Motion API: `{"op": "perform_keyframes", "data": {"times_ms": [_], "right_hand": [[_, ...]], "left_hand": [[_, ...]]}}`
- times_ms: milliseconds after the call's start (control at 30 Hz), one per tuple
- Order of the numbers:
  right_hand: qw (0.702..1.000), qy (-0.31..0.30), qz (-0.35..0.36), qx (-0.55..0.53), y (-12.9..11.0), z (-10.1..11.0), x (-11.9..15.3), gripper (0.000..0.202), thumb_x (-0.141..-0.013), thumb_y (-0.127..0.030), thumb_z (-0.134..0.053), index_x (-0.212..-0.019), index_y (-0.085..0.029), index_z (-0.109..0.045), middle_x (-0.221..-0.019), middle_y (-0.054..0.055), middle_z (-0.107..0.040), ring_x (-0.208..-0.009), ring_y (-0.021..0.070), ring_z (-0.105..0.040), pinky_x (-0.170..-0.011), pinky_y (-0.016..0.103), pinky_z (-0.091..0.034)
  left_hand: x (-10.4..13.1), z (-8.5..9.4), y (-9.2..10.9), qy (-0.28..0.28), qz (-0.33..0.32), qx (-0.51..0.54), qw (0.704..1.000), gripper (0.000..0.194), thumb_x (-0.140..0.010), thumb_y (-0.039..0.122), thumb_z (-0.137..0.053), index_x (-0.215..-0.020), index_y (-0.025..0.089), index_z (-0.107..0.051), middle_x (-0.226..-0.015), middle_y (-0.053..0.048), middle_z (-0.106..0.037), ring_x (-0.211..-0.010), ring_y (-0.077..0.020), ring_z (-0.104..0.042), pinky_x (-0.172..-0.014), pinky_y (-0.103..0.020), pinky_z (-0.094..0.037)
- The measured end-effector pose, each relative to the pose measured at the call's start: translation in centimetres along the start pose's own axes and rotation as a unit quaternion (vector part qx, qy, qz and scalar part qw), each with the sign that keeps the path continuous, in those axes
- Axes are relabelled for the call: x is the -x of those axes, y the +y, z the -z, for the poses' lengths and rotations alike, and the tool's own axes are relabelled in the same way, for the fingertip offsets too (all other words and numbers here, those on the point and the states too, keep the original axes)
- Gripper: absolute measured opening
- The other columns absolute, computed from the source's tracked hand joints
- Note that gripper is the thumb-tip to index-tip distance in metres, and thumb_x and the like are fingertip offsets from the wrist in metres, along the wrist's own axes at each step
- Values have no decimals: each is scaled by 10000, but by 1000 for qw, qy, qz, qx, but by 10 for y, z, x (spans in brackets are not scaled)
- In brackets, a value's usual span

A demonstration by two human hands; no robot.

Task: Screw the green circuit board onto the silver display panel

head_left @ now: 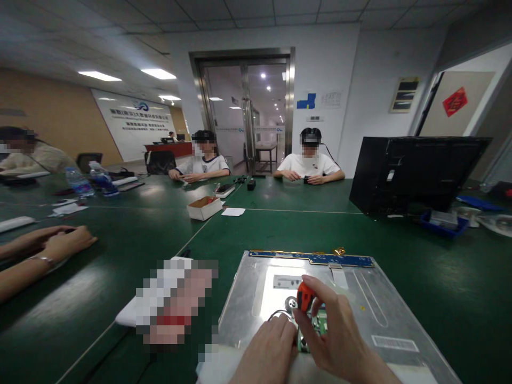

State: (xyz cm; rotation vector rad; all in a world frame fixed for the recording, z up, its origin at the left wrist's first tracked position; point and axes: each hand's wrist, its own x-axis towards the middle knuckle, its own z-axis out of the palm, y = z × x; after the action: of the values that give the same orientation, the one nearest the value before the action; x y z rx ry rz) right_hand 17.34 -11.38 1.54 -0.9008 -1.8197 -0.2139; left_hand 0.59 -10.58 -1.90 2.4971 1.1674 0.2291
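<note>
In my right hand, thumb and fingers pinch the orange-and-black handle of a screwdriver. It stands upright over a small green circuit board; its tip is hidden. My left hand rests beside the board with its fingers curled together. Its fingertips are hidden, so what they grip, if anything, does not show. Both hands are over the silvery metal back of a flat panel. A blue circuit strip runs along the panel's far edge. A dark cable curves near my left fingers.
To the panel's left lies a white object with a blurred-out area. Farther off are a small cardboard box, a black monitor and a blue tray. Another person's hands rest at the left. Two people sit across the green table.
</note>
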Motion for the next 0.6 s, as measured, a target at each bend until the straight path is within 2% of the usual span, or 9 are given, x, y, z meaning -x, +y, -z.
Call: {"op": "perform_keyframes", "data": {"times_ms": [267,500,600], "right_hand": [[1000,9,5,18,-1,-2,-3,326,-1037,-319,-432,-1327,-170,-428,-839,60,-708,-555,174,-653,-563,340,-599],[999,18,8,33,-1,-1,-4,317,-1052,-347,-415,-1313,-169,-440,-881,79,-730,-573,176,-672,-545,329,-593],[999,21,6,34,-2,-1,-4,319,-1052,-352,-417,-1311,-168,-444,-883,80,-730,-580,177,-674,-548,327,-593]], "left_hand": [[0,-6,-7,40,-35,5,999,352,-939,54,-532,-1256,185,-608,-1255,-115,-672,-1134,-274,-634,-983,-378,-518],[0,4,3,-8,-4,-12,1000,360,-949,35,-491,-1274,146,-599,-1273,-139,-655,-1156,-292,-615,-992,-409,-500],[0,3,3,-10,-4,-5,1000,348,-943,32,-495,-1255,146,-599,-1272,-138,-652,-1154,-292,-612,-990,-411,-498]]}}
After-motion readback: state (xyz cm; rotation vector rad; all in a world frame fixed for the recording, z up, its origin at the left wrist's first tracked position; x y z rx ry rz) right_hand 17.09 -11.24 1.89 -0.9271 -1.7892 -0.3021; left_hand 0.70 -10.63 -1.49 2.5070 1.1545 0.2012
